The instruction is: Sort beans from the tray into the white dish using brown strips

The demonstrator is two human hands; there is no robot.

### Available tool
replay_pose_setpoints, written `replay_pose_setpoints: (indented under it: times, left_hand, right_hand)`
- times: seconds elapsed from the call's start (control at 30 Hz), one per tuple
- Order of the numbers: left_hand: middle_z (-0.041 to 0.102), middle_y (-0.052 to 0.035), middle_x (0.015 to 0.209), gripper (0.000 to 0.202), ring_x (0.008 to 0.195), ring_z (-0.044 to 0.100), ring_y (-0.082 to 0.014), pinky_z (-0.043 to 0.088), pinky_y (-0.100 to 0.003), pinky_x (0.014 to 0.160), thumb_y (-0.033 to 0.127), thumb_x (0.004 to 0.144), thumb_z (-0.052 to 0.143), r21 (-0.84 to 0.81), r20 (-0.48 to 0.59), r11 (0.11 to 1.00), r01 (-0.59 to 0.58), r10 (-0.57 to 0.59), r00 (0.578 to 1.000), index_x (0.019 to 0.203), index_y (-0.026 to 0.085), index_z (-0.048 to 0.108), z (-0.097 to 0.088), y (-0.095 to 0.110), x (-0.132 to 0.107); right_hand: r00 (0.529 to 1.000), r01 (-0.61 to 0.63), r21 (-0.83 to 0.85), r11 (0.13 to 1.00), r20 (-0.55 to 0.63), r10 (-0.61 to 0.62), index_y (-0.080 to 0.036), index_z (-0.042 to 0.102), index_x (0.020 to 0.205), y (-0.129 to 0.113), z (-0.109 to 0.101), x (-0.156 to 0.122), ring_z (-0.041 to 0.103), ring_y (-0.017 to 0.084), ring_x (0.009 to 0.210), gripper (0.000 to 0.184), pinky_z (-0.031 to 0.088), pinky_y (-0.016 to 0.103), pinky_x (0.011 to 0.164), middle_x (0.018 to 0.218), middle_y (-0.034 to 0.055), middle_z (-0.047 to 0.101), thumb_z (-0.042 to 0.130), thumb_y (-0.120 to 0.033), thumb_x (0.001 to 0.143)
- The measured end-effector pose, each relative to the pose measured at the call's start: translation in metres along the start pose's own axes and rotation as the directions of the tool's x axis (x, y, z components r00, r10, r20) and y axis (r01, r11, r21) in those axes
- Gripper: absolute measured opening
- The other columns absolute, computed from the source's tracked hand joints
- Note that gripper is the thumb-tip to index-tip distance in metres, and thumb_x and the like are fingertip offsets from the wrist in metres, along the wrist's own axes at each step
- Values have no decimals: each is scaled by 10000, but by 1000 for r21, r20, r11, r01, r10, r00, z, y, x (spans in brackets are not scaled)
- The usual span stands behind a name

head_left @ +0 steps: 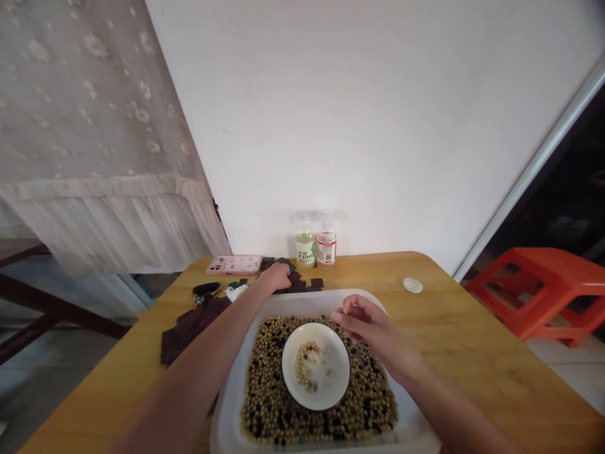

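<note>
A white bowl (316,397) with a dark rim holds some pale beads with a few darker ones. It rests on a bed of cream, black and a few green beads (278,416) in a white plastic tray (227,403). My left hand (278,276) reaches past the tray's far left corner, onto dark cut pieces (297,285). Its fingers look curled downward; what they grip is hidden. Above the tray's right side, beside the bowl, my right hand (362,318) is closed with thumb and fingers drawn together. Anything between them is too small to make out.
Two bottles (305,250) stand against the wall. A pink phone (234,265), black keys (206,290), crumpled white tissue (235,291) and dark sheets (193,328) lie left on the wooden table (449,321). A white lid (413,285) lies right; an orange stool (543,277) stands beyond.
</note>
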State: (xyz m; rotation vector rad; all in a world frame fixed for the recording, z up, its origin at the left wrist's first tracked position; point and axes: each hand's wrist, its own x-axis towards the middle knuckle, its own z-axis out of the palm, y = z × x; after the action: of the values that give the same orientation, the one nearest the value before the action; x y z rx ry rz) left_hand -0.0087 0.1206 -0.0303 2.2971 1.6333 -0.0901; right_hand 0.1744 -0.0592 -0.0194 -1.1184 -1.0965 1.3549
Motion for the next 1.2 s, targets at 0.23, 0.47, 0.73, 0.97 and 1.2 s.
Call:
replay_pose_setpoints:
  times: [0.23,0.47,0.73,0.97,1.2]
  left_hand:
    - [535,-81,1136,317,948,559,-200,478,-397,786,310,848,514,-248,-83,968,-38,18,996,1128,162,512,-5,-17,1]
    - [541,-82,1123,314,942,562,-197,479,-401,785,309,850,512,-506,-180,855,-115,26,983,1123,155,512,-1,-24,4]
    - [606,-74,1049,404,986,584,-212,451,-331,864,169,639,665,-778,-325,587,-224,-70,943,1030,159,563,-14,-21,-10]
    - [580,-93,1107,423,979,587,-169,491,-287,790,157,723,534,-970,-208,158,-184,-157,965,1138,189,461,-23,5,-61]
    - [583,-34,827,288,602,536,-83,406,-180,478,153,678,528,-943,231,-225,247,96,968,961,165,579,-2,49,-128]
  right_hand:
    - [1000,-9,36,999,30,8,-198,426,651,-2,1,-1,375,72,515,451,284,216,499,567,-69,436,725,-524,560]
    - [1000,-6,47,999,25,5,-201,433,642,-3,1,-1,383,77,518,440,290,220,500,579,-64,460,733,-510,553]
    - [1000,12,-4,1000,-23,-12,-202,442,646,-3,2,-2,419,81,522,431,320,221,490,601,-45,516,730,-507,544]
    - [1000,-20,27,999,5,20,-201,439,659,-1,-1,0,457,86,565,403,324,221,505,747,-10,606,754,-427,549]
    - [999,-21,41,999,25,20,-203,432,670,0,-1,0,418,73,559,328,308,211,523,641,-57,522,712,-373,646]
